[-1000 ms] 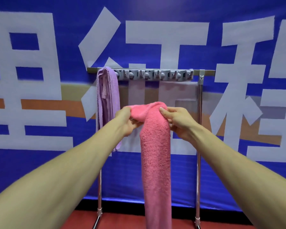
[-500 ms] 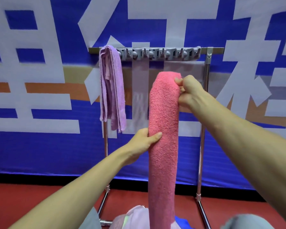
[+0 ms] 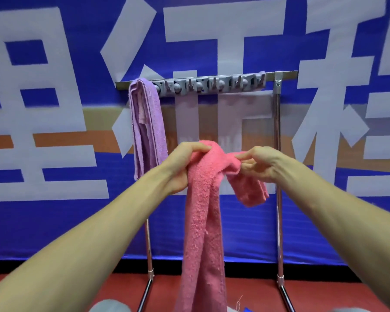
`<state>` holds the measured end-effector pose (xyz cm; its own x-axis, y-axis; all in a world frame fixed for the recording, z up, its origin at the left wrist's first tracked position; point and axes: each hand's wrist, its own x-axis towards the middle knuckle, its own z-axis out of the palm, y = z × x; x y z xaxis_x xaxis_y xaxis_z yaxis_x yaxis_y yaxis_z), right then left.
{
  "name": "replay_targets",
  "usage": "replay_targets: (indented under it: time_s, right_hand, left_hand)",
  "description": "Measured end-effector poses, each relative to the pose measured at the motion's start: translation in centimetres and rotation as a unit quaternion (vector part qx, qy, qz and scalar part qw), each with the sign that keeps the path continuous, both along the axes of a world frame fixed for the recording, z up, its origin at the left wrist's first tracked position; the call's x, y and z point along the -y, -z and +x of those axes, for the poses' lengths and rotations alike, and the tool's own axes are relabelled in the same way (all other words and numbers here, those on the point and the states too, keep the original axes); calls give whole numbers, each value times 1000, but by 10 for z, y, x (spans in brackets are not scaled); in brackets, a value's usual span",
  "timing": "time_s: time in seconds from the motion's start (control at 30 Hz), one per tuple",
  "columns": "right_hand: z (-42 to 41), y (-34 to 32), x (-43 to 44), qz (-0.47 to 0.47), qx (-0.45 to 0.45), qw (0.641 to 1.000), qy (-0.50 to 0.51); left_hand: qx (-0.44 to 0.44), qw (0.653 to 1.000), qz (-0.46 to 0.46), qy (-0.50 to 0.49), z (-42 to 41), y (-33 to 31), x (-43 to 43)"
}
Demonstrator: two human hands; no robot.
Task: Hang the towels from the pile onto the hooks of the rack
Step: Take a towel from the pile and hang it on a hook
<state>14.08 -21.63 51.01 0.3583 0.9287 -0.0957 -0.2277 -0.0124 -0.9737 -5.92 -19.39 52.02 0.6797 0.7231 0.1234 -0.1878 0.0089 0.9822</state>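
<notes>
At the bottom edge, pale grey shapes [image 3: 108,306] and a scrap of blue [image 3: 248,310] are cut off and too blurred to name, so the pile cannot be made out. Both bare forearms reach forward from the lower corners. The left hand [image 3: 180,167] grasps the pink towel [image 3: 203,221] near its top, fingers curled over the bunched cloth. The right hand [image 3: 259,163] pinches a fold of the same towel between thumb and fingertips; its palm side is hidden. The towel's long part hangs straight down between the arms and runs out of view at the bottom, while a short end droops beneath the right hand. It is held in the air in front of the rack [image 3: 278,199], below the row of hooks [image 3: 209,84] and not touching them. A purple towel [image 3: 146,129] hangs at the left end of the top bar and covers whatever holds it; it also hides the upper part of the rack's left post. The hooks are soft with blur, so their number is unclear. Behind stands a blue banner [image 3: 54,64] with large white characters, above a red floor [image 3: 324,296]. Half a second earlier the right hand held the towel's top high, close under the hooks, and the left gripped it lower down; now both hands sit level and lower, and the towel is bunched between them.
</notes>
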Motion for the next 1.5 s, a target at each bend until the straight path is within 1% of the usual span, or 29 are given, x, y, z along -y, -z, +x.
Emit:
replay_targets:
  time_s: [0.07,0.1,0.13,0.17,0.2,0.23,0.27,0.3,0.37,0.4,0.43,0.47,0.53,0.63,0.67,0.73,0.8,0.83,0.9,0.93,0.97,1.07,1.17,1.23,1.3,1.37,1.43,1.5]
  right_hand:
    - [3,6,8,-47,15,998,-45]
    - [3,7,13,-67,37,995,-59]
    - [1,7,17,-86,83,991,-58]
    - [-1,7,21,-101,152,982,-43]
    - [-2,7,22,-108,236,966,-15]
    - [-4,7,20,-97,299,949,13]
    - [-7,6,17,-61,324,944,27]
    - [-12,2,15,-13,298,954,18]
    - [-22,-6,9,75,151,984,-62]
    - [-28,-10,8,102,86,985,-106]
    - [-33,-13,5,116,44,982,-143]
    - [-39,-16,3,121,25,978,-169]
    - [-49,-17,-6,124,44,972,-195]
    - [-64,-24,-3,111,101,956,-252]
    - [-67,-30,0,120,106,949,-271]
    - [-69,-42,4,161,120,936,-290]
    - [-72,-54,3,199,152,927,-278]
    - [-74,-59,3,211,163,927,-264]
    - [-78,-65,4,222,146,932,-248]
    - [-78,-68,4,224,130,935,-244]
    - [-79,-71,5,222,104,940,-235]
    - [-78,-76,3,206,58,959,-186]
    - [-76,-77,4,204,54,964,-161]
    - [-75,-79,8,208,57,963,-164]
    - [-75,-81,10,214,70,961,-161]
    - [-71,-83,11,216,82,961,-149]
    - [-65,-85,11,208,85,965,-137]
    - [-58,-86,10,190,96,966,-148]
  left_hand:
    - [-21,999,22,-12,6,-12,-3]
    - [-43,998,45,-32,10,-17,-4]
    - [-75,991,84,-71,12,-23,-3]
    - [-117,975,145,-121,16,-27,-3]
    - [-163,948,215,-170,19,-33,-3]
    - [-198,917,280,-205,23,-38,-3]
    - [-218,892,329,-221,25,-42,-4]
    - [-230,875,360,-227,27,-47,-5]
    - [-253,850,397,-237,28,-54,-5]
    - [-260,837,416,-240,27,-56,-5]
    - [-263,827,434,-244,25,-59,-4]
    - [-262,818,449,-246,22,-61,-4]
    - [-257,809,468,-246,16,-67,-6]
    - [-246,815,463,-246,1,-72,-20]
    - [-245,819,460,-242,-2,-73,-24]
    - [-224,840,438,-228,-10,-71,-28]
    - [-192,879,379,-217,-15,-67,-32]
    - [-170,904,334,-205,-18,-65,-34]
    - [-93,954,236,-157,-27,-57,-33]
    - [-50,969,206,-130,-31,-51,-33]
    - [-20,975,193,-106,-34,-44,-32]
    - [1,983,178,-33,-45,-22,-22]
    - [-17,989,129,63,-58,-5,-16]
    - [-44,988,113,97,-62,4,-16]
    - [-65,989,100,82,-62,8,-18]
    - [-62,992,99,50,-62,4,-20]
    - [-60,990,123,16,-64,-5,-26]
    - [-60,987,149,-6,-64,-16,-35]
